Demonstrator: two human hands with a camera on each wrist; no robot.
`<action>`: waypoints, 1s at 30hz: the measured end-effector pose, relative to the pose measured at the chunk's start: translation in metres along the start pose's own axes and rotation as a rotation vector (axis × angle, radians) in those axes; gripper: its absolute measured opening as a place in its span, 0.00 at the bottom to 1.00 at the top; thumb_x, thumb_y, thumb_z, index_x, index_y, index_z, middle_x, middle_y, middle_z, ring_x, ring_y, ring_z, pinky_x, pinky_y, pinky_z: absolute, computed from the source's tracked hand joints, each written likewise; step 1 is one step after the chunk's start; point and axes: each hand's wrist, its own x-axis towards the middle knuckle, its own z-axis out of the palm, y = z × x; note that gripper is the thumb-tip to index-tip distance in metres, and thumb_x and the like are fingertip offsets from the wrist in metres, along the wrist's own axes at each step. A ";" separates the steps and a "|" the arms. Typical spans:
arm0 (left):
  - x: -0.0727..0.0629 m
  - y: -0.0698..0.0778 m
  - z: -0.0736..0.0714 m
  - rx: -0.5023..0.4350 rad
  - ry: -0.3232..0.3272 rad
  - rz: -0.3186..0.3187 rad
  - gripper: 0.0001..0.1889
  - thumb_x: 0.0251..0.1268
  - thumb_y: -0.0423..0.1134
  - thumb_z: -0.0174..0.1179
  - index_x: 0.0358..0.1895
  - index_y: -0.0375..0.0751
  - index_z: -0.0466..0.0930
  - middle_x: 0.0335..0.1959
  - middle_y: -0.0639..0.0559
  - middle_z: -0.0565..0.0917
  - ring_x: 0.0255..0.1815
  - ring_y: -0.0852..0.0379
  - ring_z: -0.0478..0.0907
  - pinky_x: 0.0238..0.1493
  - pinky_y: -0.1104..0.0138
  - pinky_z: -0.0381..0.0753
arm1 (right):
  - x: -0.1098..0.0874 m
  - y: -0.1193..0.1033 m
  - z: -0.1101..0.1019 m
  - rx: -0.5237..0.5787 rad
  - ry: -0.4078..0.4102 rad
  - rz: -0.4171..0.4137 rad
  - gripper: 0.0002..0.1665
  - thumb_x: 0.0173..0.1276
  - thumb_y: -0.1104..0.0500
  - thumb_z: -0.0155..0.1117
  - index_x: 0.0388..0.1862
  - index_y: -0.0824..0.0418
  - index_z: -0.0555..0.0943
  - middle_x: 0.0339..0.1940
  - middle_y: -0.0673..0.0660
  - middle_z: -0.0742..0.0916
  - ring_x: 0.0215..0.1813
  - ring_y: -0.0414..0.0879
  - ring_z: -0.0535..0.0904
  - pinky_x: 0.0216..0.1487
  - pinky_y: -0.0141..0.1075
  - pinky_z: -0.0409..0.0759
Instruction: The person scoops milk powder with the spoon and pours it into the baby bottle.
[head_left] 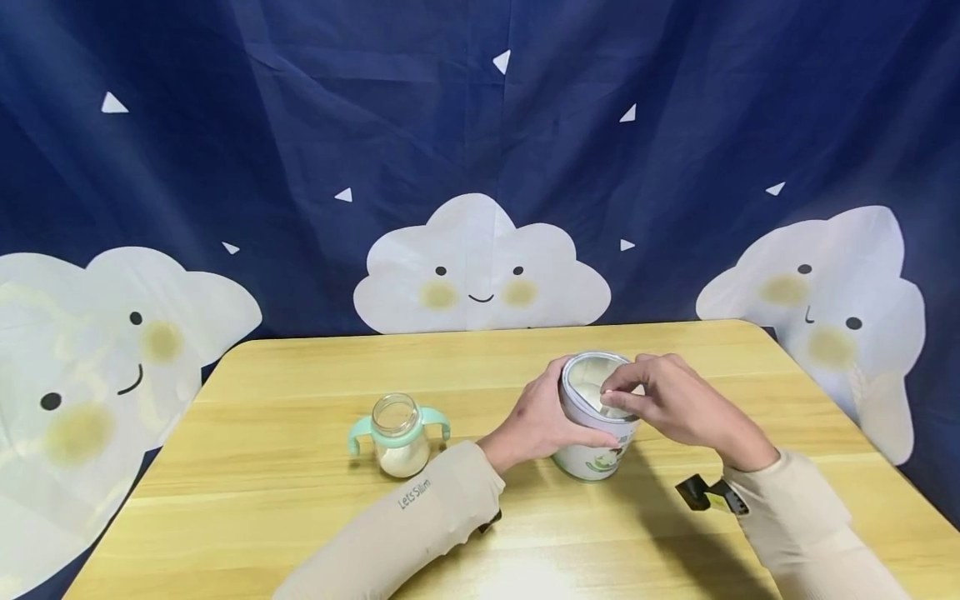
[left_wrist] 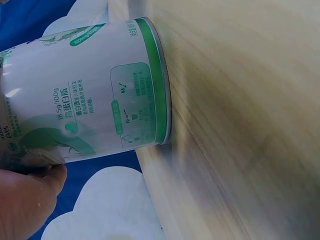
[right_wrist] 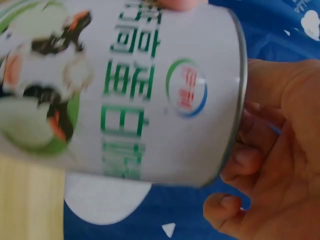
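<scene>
A white and green milk powder can (head_left: 587,458) stands on the table, its top uncovered and pale powder visible inside. My left hand (head_left: 536,417) grips the can's side near the rim, thumb across the front. In the left wrist view, the can's base (left_wrist: 159,85) meets the wood. At the can's mouth my right hand (head_left: 678,400) pinches what looks like a small whitish scoop, mostly hidden by the fingers and rim. The right wrist view has the right hand (right_wrist: 285,150) behind the rim, fingers curled. Left of the can is a baby bottle (head_left: 401,425) with mint-green handles, uncapped, whitish powder inside.
The light wooden table (head_left: 262,450) has rounded far corners. Behind it hangs a dark blue curtain (head_left: 300,125) printed with white clouds and small white shapes. The left forearm's sleeve (head_left: 420,517) passes close to the bottle.
</scene>
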 end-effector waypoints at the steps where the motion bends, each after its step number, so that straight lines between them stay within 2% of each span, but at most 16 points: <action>1: 0.000 0.000 0.000 -0.002 0.000 0.000 0.56 0.34 0.49 0.86 0.72 0.49 0.63 0.57 0.58 0.78 0.53 0.64 0.76 0.55 0.67 0.77 | 0.001 0.000 0.001 0.028 -0.009 0.018 0.07 0.64 0.64 0.72 0.32 0.51 0.87 0.29 0.37 0.85 0.33 0.34 0.76 0.36 0.35 0.79; 4: 0.000 0.000 0.000 -0.002 -0.004 -0.002 0.56 0.34 0.49 0.85 0.72 0.49 0.63 0.57 0.57 0.78 0.53 0.63 0.75 0.56 0.66 0.76 | 0.001 0.000 0.003 0.126 -0.002 0.099 0.06 0.64 0.67 0.71 0.32 0.55 0.87 0.28 0.42 0.86 0.32 0.37 0.80 0.37 0.35 0.82; 5: 0.000 -0.001 0.000 -0.002 -0.006 -0.003 0.56 0.35 0.49 0.85 0.72 0.48 0.63 0.57 0.57 0.78 0.53 0.63 0.75 0.56 0.66 0.76 | 0.000 0.000 0.003 0.161 0.005 0.137 0.05 0.65 0.67 0.70 0.33 0.58 0.87 0.27 0.44 0.86 0.31 0.38 0.80 0.32 0.33 0.80; 7: 0.000 -0.001 -0.001 0.004 -0.006 -0.004 0.56 0.35 0.49 0.85 0.73 0.48 0.62 0.58 0.56 0.78 0.54 0.63 0.75 0.57 0.66 0.76 | -0.001 0.001 0.003 0.218 0.032 0.219 0.01 0.66 0.66 0.69 0.34 0.62 0.86 0.25 0.48 0.87 0.29 0.40 0.80 0.29 0.33 0.80; 9: 0.000 -0.001 -0.001 0.008 -0.006 -0.002 0.57 0.35 0.50 0.85 0.73 0.48 0.62 0.58 0.56 0.78 0.54 0.63 0.75 0.57 0.66 0.76 | -0.002 0.003 0.002 0.265 0.064 0.296 0.03 0.68 0.65 0.68 0.36 0.65 0.86 0.25 0.53 0.87 0.26 0.41 0.79 0.26 0.32 0.78; 14: 0.000 -0.002 0.000 0.000 -0.005 0.011 0.56 0.34 0.48 0.86 0.72 0.48 0.62 0.58 0.56 0.78 0.55 0.63 0.76 0.58 0.65 0.76 | -0.005 0.009 -0.001 0.263 0.152 0.432 0.11 0.71 0.58 0.67 0.40 0.67 0.86 0.30 0.56 0.89 0.30 0.39 0.79 0.25 0.31 0.72; 20: 0.000 0.000 0.000 -0.018 -0.008 0.024 0.55 0.34 0.47 0.86 0.71 0.49 0.64 0.58 0.57 0.79 0.55 0.63 0.76 0.59 0.66 0.75 | -0.011 0.016 -0.005 0.215 0.252 0.504 0.14 0.71 0.54 0.67 0.41 0.65 0.86 0.32 0.55 0.90 0.35 0.35 0.80 0.32 0.29 0.72; 24: 0.000 0.000 -0.001 -0.023 -0.011 0.029 0.55 0.34 0.47 0.86 0.71 0.50 0.64 0.57 0.60 0.79 0.54 0.65 0.76 0.58 0.67 0.75 | -0.016 0.020 -0.008 0.239 0.305 0.535 0.17 0.72 0.52 0.66 0.42 0.66 0.86 0.31 0.51 0.90 0.37 0.31 0.80 0.37 0.28 0.71; 30: 0.000 0.000 -0.002 -0.017 -0.015 0.022 0.55 0.34 0.47 0.86 0.72 0.50 0.63 0.57 0.61 0.78 0.55 0.65 0.76 0.59 0.66 0.75 | -0.027 0.027 -0.007 0.276 0.336 0.577 0.18 0.72 0.52 0.65 0.43 0.69 0.84 0.29 0.44 0.89 0.37 0.30 0.79 0.33 0.31 0.69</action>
